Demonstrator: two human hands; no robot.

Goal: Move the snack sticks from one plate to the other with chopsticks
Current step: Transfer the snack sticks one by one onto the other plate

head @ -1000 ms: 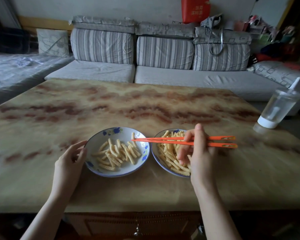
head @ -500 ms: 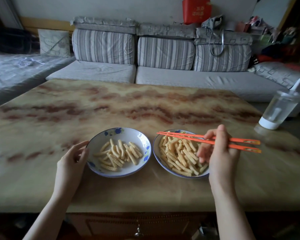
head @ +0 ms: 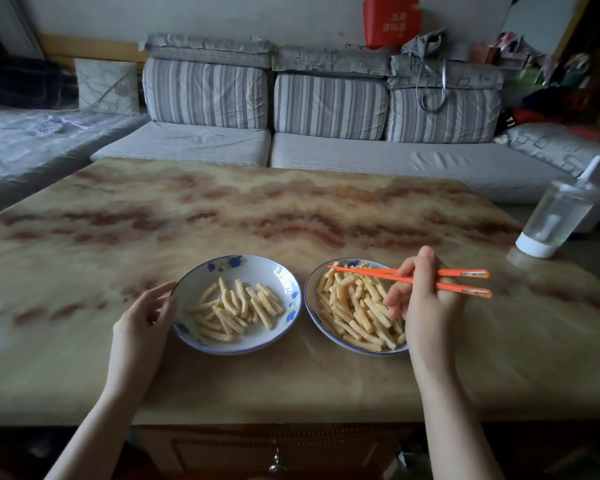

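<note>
fingers [head: 397, 297] of the right hand [head: 426, 303] curl round the orange chopsticks [head: 364, 273] and pinch them near mid-length. we see the two tips close together, pointing left above the far side of the right plate [head: 312, 317], while the butt ends splay apart beyond the hand. the snack sticks [head: 355, 306] are split between the two dishes: a fuller heap in the right plate, partly hidden by the hand, and a thinner scatter in the left plate [head: 267, 268]. the plates stand just beside each other near the front edge of the marbled bench [head: 222, 209]. the left hand [head: 141, 323] rests on the bench, its fingers relaxed and lightly curved against the left plate's outer rim. we note a clear lidded cup [head: 558, 216] at the bench's far right corner and a striped sofa [head: 326, 105] behind.
</note>
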